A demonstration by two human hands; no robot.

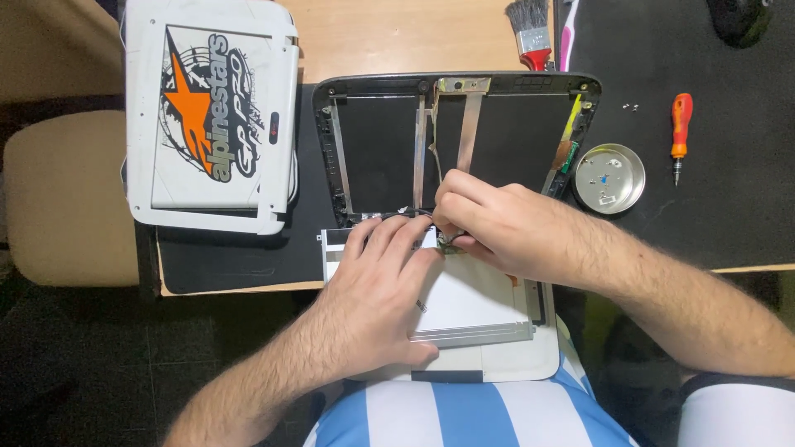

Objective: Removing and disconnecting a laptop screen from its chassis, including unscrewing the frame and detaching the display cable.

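A small laptop lies opened up before me. Its black lid shell (377, 141) is bare inside, with metal strips and thin cables. The white display panel (472, 302) rests face down over the base. My left hand (377, 294) lies flat on the panel, fingers spread toward its top edge. My right hand (489, 223) pinches a small connector or cable end at the panel's upper edge, near the hinge. What sits between the fingertips is mostly hidden.
A white screen bezel with an orange star sticker (211, 112) lies at the left. A round metal dish (610, 176), two tiny screws (631, 106) and an orange screwdriver (680, 132) lie on the black mat at the right. A brush (532, 33) lies behind the lid.
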